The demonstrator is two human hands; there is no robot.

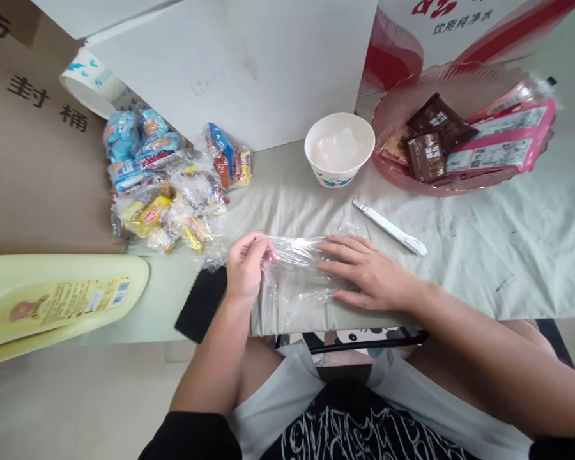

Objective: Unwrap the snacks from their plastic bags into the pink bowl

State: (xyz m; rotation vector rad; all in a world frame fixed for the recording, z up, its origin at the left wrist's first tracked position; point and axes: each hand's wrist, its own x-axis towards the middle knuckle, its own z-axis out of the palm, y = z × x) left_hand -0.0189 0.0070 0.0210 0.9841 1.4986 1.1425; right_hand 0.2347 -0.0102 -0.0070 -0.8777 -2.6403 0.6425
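A crinkled sheet of clear plastic, perhaps a bag, (294,255) lies on the cloth-covered table in front of me. My left hand (248,260) pinches its left side between thumb and fingers. Flat on its right side rests my right hand (368,271), fingers spread and pointing left. Between the hands the plastic is pulled into creases. Under my left wrist a black phone (202,305) is partly covered. A white utility knife (390,227) lies just beyond my right hand, touching neither hand.
Several wrapped snacks (156,185) are heaped at the left. A paper bowl (339,150) stands before a white box (249,70). To the right, a pink bowl (388,169) holds packets. A yellow bottle (71,300) lies left, beside a cardboard box (38,179). The table's front edge (287,329) runs near my lap.
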